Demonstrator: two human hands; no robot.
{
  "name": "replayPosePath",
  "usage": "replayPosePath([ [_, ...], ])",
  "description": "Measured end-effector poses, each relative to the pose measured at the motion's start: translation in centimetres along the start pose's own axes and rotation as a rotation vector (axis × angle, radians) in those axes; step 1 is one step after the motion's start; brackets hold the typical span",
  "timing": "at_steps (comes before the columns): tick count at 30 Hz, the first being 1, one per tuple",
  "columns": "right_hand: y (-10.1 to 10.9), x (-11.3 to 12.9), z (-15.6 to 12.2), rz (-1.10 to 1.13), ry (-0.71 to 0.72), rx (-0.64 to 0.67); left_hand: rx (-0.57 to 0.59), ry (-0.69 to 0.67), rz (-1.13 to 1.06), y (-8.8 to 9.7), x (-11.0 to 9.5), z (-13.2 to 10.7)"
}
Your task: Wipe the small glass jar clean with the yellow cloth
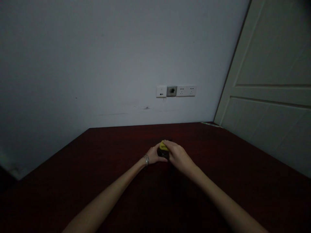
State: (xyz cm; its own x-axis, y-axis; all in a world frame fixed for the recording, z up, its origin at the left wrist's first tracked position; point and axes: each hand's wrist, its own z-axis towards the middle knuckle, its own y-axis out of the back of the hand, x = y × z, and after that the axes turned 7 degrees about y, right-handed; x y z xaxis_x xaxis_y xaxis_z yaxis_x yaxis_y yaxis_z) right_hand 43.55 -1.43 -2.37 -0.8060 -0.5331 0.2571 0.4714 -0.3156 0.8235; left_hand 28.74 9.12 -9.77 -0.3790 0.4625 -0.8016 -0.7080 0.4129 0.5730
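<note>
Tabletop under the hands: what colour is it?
The tabletop is dark reddish brown; see the head view.

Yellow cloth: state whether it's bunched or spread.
Bunched: the yellow cloth shows as a small creased lump at the right hand, against a dark glossy object.

Dim indoor room, most like home; small office possible, cannot tell for certain. Dark red-brown bench [116, 137], far edge against plain pale wall [109, 64] with scuff marks [146, 107] low down. White socket plates [186, 91] in row above bench, grey plate [171, 91] among them. Pale panelled door or cabinet front [272, 64] at right.
</note>
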Motion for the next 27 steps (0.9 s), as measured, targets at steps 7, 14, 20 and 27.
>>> replayPosePath([
  [7,0.9,-4.9,1.6,0.084,0.1,0.121,-0.026,0.024,-0.017,0.1,-0.3,-0.2],
  [14,-0.6,-5.4,0.5,0.04,0.089,0.173,-0.027,0.062,0.012,0.2,-0.8,-0.3],
  [20,-0.6,-4.8,-0.9,-0.057,0.048,0.2,-0.033,0.072,0.035,0.0,-0.8,-0.3],
  [27,-1.0,-2.6,-1.5,-0.192,-0.024,0.215,-0.036,0.073,0.05,-0.1,-0.8,-0.2],
])
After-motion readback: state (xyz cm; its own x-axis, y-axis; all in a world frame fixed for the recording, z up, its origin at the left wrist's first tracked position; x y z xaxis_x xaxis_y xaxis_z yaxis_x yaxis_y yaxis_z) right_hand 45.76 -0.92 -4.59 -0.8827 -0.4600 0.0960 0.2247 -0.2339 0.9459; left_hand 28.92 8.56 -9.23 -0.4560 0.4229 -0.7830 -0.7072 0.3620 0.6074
